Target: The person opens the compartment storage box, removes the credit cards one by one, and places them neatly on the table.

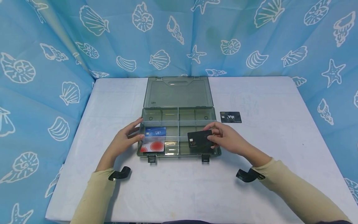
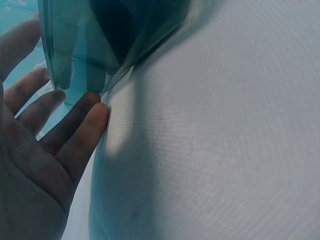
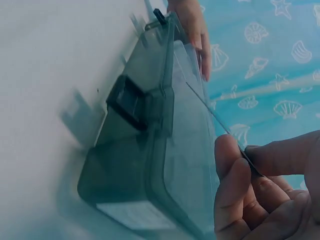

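Note:
Between its thumb and fingers, my right hand (image 1: 226, 137) pinches a black VIP card (image 1: 198, 140) over the front right compartment of a grey see-through divided box (image 1: 179, 156). In the right wrist view, the card (image 3: 212, 112) appears edge-on, tilted above the box front. My left hand (image 1: 124, 137) touches the box's left side with lightly bent, spread fingers, its thumb at the rim. Inside the left column, a blue VIP card (image 1: 155, 132) lies in the middle compartment. A white card with red circles (image 1: 152, 146) lies in the front compartment.
The box's lid (image 1: 178, 91) stands folded back behind it. Two black latches (image 1: 205, 158) hang at its front. Right of the box, a black Vip card (image 1: 230, 117) lies on the white-covered table (image 1: 179, 193). A blue shell-patterned curtain (image 1: 179, 37) surrounds the back and sides.

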Demonstrator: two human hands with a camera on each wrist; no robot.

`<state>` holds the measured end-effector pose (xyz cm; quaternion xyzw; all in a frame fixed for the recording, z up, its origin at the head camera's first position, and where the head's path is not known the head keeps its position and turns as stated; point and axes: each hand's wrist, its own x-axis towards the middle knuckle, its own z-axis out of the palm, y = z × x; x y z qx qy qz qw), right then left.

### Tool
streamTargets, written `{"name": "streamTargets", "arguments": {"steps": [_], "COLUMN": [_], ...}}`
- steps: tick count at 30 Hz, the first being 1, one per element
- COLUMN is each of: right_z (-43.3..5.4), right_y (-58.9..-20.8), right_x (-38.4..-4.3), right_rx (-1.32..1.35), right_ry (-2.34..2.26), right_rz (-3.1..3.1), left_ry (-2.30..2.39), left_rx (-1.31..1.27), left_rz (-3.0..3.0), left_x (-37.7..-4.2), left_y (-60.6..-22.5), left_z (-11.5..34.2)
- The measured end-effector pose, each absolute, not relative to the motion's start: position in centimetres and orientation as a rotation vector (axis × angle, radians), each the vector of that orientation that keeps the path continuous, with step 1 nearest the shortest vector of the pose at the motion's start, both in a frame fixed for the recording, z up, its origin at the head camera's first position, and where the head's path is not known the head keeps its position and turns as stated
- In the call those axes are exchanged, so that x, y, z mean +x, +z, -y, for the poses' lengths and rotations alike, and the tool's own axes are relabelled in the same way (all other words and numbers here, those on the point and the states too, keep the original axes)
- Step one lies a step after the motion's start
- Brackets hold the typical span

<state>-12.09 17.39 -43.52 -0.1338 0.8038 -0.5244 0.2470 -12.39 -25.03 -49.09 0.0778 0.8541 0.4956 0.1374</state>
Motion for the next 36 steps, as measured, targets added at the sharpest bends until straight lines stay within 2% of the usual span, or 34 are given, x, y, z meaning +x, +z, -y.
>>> {"name": "streamTargets", "arguments": {"steps": [36], "right_z": [-26.4], "right_y": [-43.4], "right_x": [-14.3], "right_rx": [-0.202], "right_ry": [-1.369], "right_rz": [-2.536], "left_ry": [1.423], "left_rx": [0.225], "left_rz": [-2.490], "left_x": [-12.3], "left_y": [-49.2], "left_z": [25.1]}}
